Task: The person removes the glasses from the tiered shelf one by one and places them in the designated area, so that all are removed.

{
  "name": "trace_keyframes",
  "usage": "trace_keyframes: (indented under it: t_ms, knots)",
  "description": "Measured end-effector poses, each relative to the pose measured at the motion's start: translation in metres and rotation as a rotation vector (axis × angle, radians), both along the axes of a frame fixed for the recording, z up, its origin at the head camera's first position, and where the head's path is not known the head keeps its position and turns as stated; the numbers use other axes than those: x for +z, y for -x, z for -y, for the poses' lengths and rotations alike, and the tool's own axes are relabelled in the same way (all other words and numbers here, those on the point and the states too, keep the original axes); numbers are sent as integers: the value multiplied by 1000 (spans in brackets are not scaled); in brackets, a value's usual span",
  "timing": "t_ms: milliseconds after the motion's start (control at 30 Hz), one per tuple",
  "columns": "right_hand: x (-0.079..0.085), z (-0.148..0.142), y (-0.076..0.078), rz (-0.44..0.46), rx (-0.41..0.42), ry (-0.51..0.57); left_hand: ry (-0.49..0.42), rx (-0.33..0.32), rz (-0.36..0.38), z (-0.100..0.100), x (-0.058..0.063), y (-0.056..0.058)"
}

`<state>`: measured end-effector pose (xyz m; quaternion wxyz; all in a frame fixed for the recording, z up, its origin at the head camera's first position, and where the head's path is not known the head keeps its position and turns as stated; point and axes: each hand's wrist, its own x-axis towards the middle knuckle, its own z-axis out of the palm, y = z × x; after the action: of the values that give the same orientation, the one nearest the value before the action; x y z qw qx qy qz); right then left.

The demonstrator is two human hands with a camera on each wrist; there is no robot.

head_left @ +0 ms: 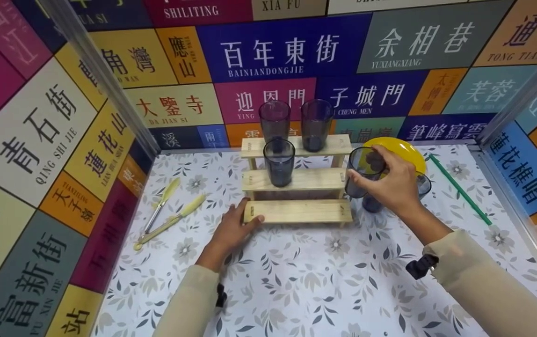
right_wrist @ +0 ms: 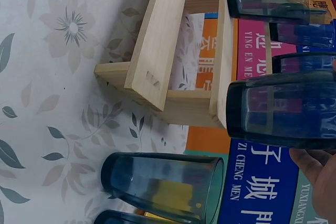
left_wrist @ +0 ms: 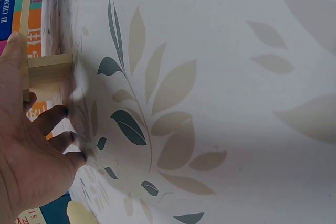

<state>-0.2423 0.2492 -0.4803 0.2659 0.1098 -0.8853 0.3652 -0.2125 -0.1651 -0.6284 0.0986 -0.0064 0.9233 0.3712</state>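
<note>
Our right hand (head_left: 390,180) pinches an upright grey tumbler (head_left: 359,171) just right of the wooden rack (head_left: 296,210); our left hand (head_left: 231,229), fingers relaxed, steadies the rack's bottom step.

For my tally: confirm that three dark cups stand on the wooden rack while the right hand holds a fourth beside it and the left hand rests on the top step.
Wrong step: in the head view the left hand rests on the wooden rack's bottom step. The rest holds: three dark cups on it, right hand holding a fourth beside it.

The head view looks down from above on the stepped pale wooden rack (head_left: 296,178), which both wrist views catch sideways from close beside it, low over the table.
</note>
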Motion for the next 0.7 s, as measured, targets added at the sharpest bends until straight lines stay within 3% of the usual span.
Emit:
trace_keyframes:
  t_ms: [700]
  knots:
    - [-5, -18, -16, 50, -8, -26, -10, 5, 15, 0, 1, 0]
